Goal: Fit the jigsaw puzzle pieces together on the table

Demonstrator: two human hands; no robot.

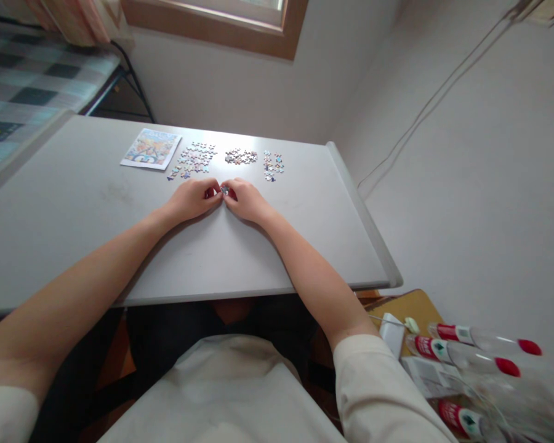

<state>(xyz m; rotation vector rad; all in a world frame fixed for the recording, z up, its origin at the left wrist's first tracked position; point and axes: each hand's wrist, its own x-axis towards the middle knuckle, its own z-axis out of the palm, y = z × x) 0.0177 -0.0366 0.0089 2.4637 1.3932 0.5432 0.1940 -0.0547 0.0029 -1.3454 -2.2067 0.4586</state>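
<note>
clear red-capped bottles (pixel 464 357), contents indistinct, crowd a yellow-brown stand (pixel 418 304) beside the white table (pixel 74 215), where left hand (pixel 194 198) and right hand (pixel 245 198) together pinch a small puzzle piece (pixel 225 191) near loose pieces (pixel 240 157), before a brown-framed window (pixel 221 34).

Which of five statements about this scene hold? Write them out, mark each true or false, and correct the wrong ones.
1. The bare left hand and bare right hand meet at a small, bluish-grey puzzle piece. True.
2. Loose, multicoloured jigsaw pieces lie in three groups beyond the hands. True.
3. The rectangular, colourfully printed sheet lies right of those groups. False: it lies left of them.
4. The clear plastic bottles with red caps are on the pale grey tabletop. False: they are off it, at the person's right.
5. The pale cloth sleeves reach the wrists. False: the forearms are bare.
</note>
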